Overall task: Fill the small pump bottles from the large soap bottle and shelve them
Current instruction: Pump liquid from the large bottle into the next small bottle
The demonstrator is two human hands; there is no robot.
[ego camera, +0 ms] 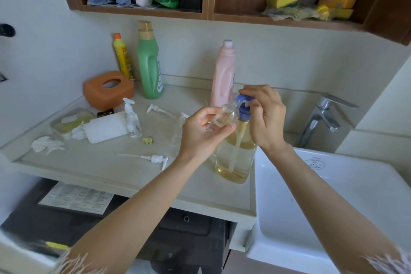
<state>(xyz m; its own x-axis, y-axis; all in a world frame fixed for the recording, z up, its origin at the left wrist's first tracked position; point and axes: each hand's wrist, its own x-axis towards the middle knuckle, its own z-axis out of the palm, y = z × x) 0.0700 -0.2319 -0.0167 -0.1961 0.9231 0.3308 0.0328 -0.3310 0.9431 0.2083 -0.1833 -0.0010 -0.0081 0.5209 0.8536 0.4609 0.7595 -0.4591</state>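
Observation:
A large clear soap bottle (235, 160) with amber liquid and a blue pump head (244, 107) stands on the counter beside the sink. My left hand (204, 133) holds a small clear bottle (224, 115), tilted with its mouth under the blue spout. My right hand (266, 118) rests on top of the pump head, fingers curled over it. Another small pump bottle (132, 119) with its white pump on stands upright further left. A third small clear bottle (180, 127) stands partly hidden behind my left hand. Two loose white pumps (155, 159) (159, 109) lie on the counter.
Green (151, 62), yellow (122, 55) and pink (223, 73) bottles stand against the wall. An orange tissue box (109, 90), white sponge block (106, 127), crumpled tissue (46, 144) and binder clip (148, 140) lie left. White sink (333, 207) and tap (322, 115) are right. Wooden shelves (209, 14) hang above.

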